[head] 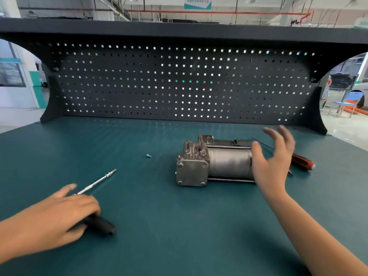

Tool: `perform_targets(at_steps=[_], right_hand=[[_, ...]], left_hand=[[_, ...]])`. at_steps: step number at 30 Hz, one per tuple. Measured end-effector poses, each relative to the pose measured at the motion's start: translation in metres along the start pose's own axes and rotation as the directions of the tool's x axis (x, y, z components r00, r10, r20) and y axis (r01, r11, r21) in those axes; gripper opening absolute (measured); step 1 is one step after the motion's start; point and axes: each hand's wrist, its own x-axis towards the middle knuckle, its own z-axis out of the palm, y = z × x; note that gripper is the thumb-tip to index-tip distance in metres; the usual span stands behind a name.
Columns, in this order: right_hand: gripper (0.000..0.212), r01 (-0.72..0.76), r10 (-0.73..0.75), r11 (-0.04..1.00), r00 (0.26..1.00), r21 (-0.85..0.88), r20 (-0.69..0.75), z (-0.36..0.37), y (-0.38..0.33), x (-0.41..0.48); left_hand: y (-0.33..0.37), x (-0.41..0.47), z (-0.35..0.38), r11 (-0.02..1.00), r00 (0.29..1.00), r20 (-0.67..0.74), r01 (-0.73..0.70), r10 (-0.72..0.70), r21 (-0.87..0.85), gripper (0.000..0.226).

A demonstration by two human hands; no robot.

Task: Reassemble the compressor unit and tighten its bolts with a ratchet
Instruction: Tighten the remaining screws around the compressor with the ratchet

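Head view: the only writing is on a white and teal sign [197, 3] high behind the compressor unit [215, 162], too small to read. One compressor unit lies on its side on the green table [159, 226], in front of the black pegboard [179, 82], with four bolt heads at the corners of its square end plate. The right hand [272, 156] is at the unit's right end, fingers [270, 133] spread wide and released, gripping nothing; blur hides whether the thumb touches the cylinder. The left hand [59, 214], well to the left of the unit and nearer the person, grips the black handle of one ratchet [97, 181], fingers curled over it and forefinger stretched along the silver shaft. One loose bolt [148, 155] lies just left of the unit. One red-and-black screwdriver [302, 161] lies to the unit's right.
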Motion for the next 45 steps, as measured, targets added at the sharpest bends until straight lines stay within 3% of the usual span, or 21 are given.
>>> perform_targets(at_steps=[2, 3, 4, 5, 6, 7, 9, 10, 12, 15, 18, 19, 21, 23, 26, 29, 35, 45], right_hand=[[0.026, 0.018, -0.045, 0.988, 0.984, 0.155, 0.175, 0.003, -0.021, -0.023], [0.029, -0.048, -0.026, 0.977, 0.942, 0.208, 0.335, 0.006, -0.032, -0.038], [0.03, -0.146, 0.012, 0.965, 0.856, 0.219, 0.517, 0.011, -0.042, -0.054], [0.028, -0.24, 0.061, 0.955, 0.733, 0.174, 0.678, 0.017, -0.051, -0.068], [0.026, -0.319, 0.12, 0.943, 0.593, 0.095, 0.796, 0.025, -0.058, -0.081], [0.024, -0.412, 0.193, 0.911, 0.454, 0.013, 0.87, 0.033, -0.063, -0.092], [0.021, -0.657, 0.341, 0.744, 0.213, -0.124, 0.915, 0.051, -0.073, -0.106], [0.021, -0.765, 0.396, 0.624, 0.133, -0.16, 0.909, 0.059, -0.077, -0.11], [0.02, -0.897, 0.451, 0.417, 0.066, -0.145, 0.89, 0.073, -0.084, -0.111], [0.02, -0.987, 0.461, 0.147, 0.12, 0.057, 0.879, 0.083, -0.086, -0.108], [0.021, -0.979, 0.545, -0.009, 0.166, 0.204, 0.822, 0.079, -0.083, -0.105], [0.023, -0.976, 0.578, -0.043, 0.149, 0.213, 0.802, 0.078, -0.08, -0.103], [0.034, -0.977, 0.616, -0.085, 0.101, 0.193, 0.781, 0.076, -0.074, -0.099], [0.044, -0.981, 0.614, -0.093, 0.077, 0.169, 0.785, 0.074, -0.068, -0.094], [0.048, -0.987, 0.584, -0.074, 0.072, 0.141, 0.808, 0.073, -0.063, -0.093], [0.047, -0.995, 0.561, -0.011, 0.072, 0.094, 0.825, 0.078, -0.061, -0.093], [0.038, -0.995, 0.582, 0.081, 0.087, 0.049, 0.808, 0.087, -0.06, -0.089], [0.035, -0.994, 0.571, 0.079, 0.106, 0.074, 0.814, 0.089, -0.055, -0.086]], left_hand=[[0.006, 0.0, 0.001, 0.989, 0.988, -0.142, 0.042, -0.062, -0.138, 0.02], [0.015, 0.004, -0.006, 0.928, 0.951, -0.213, 0.144, -0.226, -0.343, 0.015], [0.024, 0.01, -0.011, 0.779, 0.866, -0.268, 0.195, -0.423, -0.596, 0.011], [0.033, 0.016, -0.015, 0.56, 0.74, -0.278, 0.157, -0.612, -0.813, 0.012], [0.041, 0.023, -0.021, 0.333, 0.635, -0.24, 0.028, -0.734, -0.943, 0.021], [0.051, 0.03, -0.031, 0.135, 0.561, -0.172, -0.107, -0.81, -0.985, 0.029], [0.073, 0.042, -0.054, -0.125, 0.482, -0.055, -0.333, -0.875, -0.935, 0.032], [0.084, 0.045, -0.065, -0.201, 0.474, -0.02, -0.412, -0.881, -0.889, 0.029], [0.108, 0.049, -0.081, -0.29, 0.482, 0.01, -0.511, -0.876, -0.809, 0.028], [0.142, 0.058, -0.088, -0.326, 0.435, 0.061, -0.567, -0.898, -0.756, 0.033], [0.165, 0.072, -0.08, -0.29, 0.354, 0.08, -0.595, -0.932, -0.749, 0.037], [0.171, 0.076, -0.074, -0.315, 0.353, 0.11, -0.597, -0.929, -0.738, 0.038], [0.183, 0.084, -0.065, -0.422, 0.419, 0.186, -0.589, -0.889, -0.689, 0.034], [0.193, 0.087, -0.054, -0.483, 0.487, 0.204, -0.561, -0.85, -0.672, 0.031], [0.203, 0.09, -0.045, -0.464, 0.511, 0.156, -0.559, -0.845, -0.687, 0.04], [0.206, 0.092, -0.046, -0.436, 0.492, 0.126, -0.589, -0.861, -0.68, 0.048], [0.207, 0.099, -0.046, -0.395, 0.406, 0.17, -0.573, -0.898, -0.718, 0.039], [0.205, 0.102, -0.046, -0.398, 0.445, 0.151, -0.536, -0.883, -0.745, 0.036]])
